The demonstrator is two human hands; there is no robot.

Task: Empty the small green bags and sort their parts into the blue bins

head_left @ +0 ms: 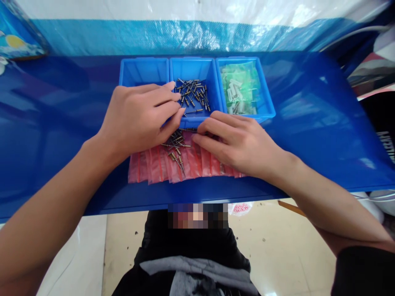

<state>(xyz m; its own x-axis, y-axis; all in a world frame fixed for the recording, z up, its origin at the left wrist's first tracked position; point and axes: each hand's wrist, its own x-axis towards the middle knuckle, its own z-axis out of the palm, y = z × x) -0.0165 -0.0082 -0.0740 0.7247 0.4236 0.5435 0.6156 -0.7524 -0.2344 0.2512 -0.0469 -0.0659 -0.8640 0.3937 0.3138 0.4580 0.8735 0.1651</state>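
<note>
Currently, the left hand (138, 119) and the right hand (236, 144) hover with fingers loosely curled over slender metal blind rivets (175, 146), heaped on flat red plastic bags (151, 168) — just before a blue plastic compartment tray (194, 70) — though whether either hand grasps a rivet cannot be told.

A small assembly workshop: the blue bench (52, 123) holds plastic bins (193, 70) of rivets (193, 96) and bagged parts (239, 88), pink bags (163, 166) lie in front of the bins, and a tiled floor (277, 250) shows below the bench.
</note>
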